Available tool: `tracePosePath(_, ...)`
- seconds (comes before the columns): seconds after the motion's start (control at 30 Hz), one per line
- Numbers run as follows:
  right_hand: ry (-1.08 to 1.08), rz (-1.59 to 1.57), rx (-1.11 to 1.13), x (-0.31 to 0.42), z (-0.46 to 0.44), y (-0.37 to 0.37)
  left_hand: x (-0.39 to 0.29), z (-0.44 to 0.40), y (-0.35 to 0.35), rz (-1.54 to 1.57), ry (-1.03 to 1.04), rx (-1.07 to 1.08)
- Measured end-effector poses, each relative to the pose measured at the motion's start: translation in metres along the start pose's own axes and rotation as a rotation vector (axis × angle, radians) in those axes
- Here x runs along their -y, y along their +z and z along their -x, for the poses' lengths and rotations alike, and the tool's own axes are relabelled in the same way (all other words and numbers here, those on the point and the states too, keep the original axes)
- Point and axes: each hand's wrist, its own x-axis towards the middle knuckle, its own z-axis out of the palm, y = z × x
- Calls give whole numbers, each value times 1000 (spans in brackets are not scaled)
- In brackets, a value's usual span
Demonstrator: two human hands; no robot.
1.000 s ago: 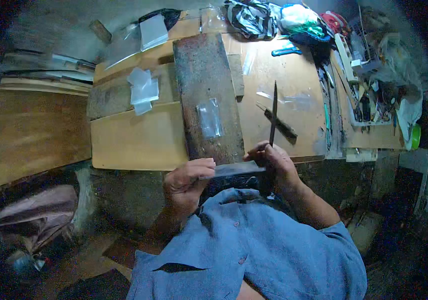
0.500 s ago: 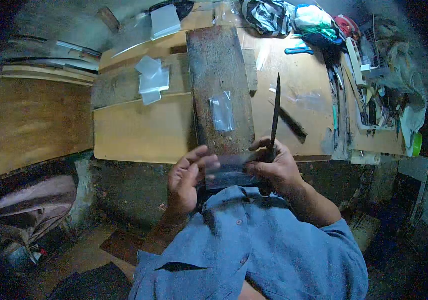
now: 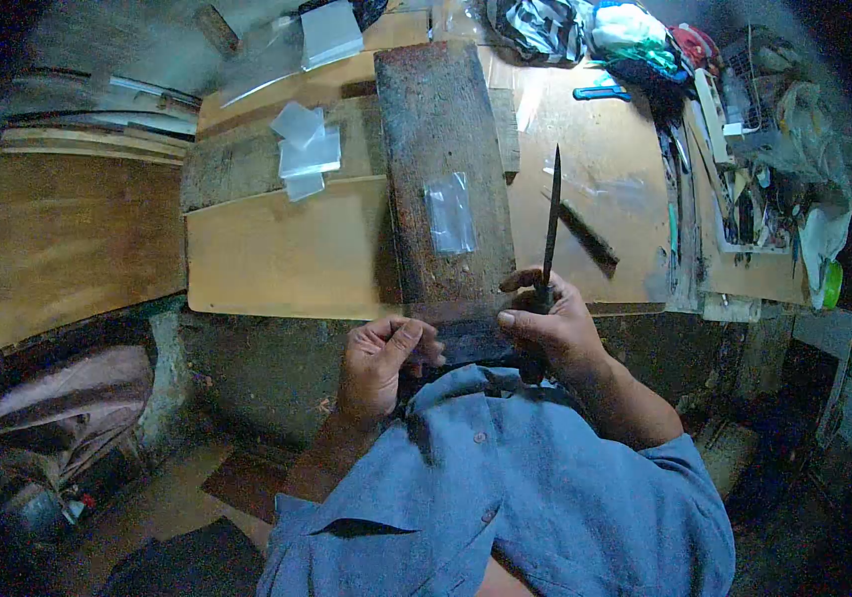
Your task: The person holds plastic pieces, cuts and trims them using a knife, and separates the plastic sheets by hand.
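My right hand (image 3: 550, 323) is wrapped round the dark handle of a thin pointed blade (image 3: 553, 214), which stands upright. Between my hands, at the near end of a dark wooden plank (image 3: 441, 119), a thin clear sheet (image 3: 461, 323) shows faintly, close to my right thumb. My left hand (image 3: 386, 363) has its fingers curled together left of the sheet; what they hold, if anything, is too small to tell. A clear plastic piece (image 3: 450, 214) lies on the plank. To the left, several clear squares (image 3: 309, 154) overlap on a flat board.
A dark-handled tool (image 3: 585, 237) lies right of the plank. Farther back are a blue cutter (image 3: 601, 93), plastic bags (image 3: 630, 40) and a stack of clear sheets (image 3: 330, 35). A basket of tools (image 3: 752, 247) stands at the right.
The clear sheet was stretched between both hands; my left hand has since come off its left end, opened, then curled its fingers. The blade stays in my right hand. The view has shifted slightly.
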Motion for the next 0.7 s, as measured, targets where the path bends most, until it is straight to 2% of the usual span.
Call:
tracePosePath(0.33,105,-211,-8,-2,-4,-2,-5,-3,-3,114,-39,-7)
tracePosePath(0.53,94,-197,-45,-10,-10,-6,4,-8,-8,-3,-60,-23)
tracePosePath(0.7,77,-159,-53,-20,-17,-15,4,-15,-12,40,-102,-21)
